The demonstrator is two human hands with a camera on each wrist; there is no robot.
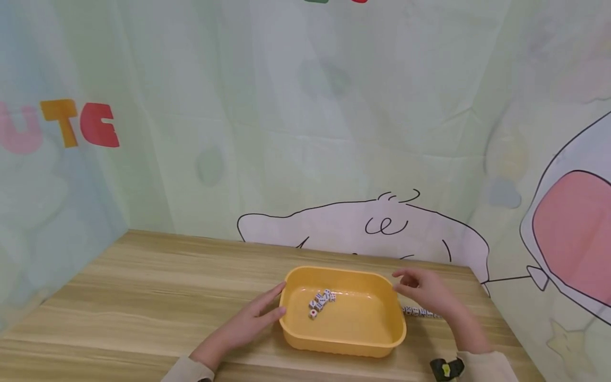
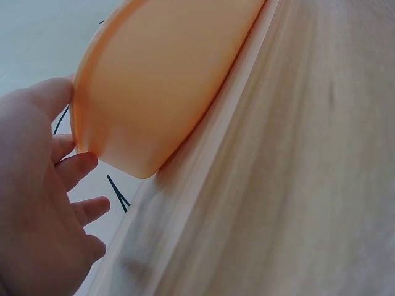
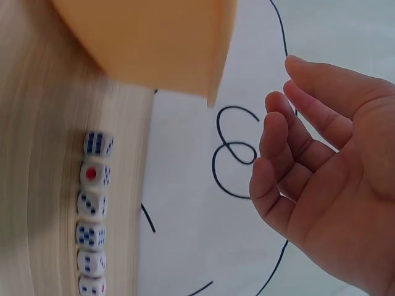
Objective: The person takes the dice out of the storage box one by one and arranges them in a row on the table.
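Yellow plastic tub [image 1: 341, 347] on wood-grain table [image 1: 143, 297], between hands, long axis left-right. Left hand [image 1: 249, 322] nearer — fingers extended, touching left rim. Right hand [image 1: 428, 293] off right end, loosely bent, holding nothing — dice row [image 1: 420, 312] beside tub, below it.

Behind my wooden table [image 1: 143, 297], wrinkly pale green walls [image 1: 334, 132] have bright letters [image 1: 93, 124] and cartoon drawings [image 1: 334, 225].
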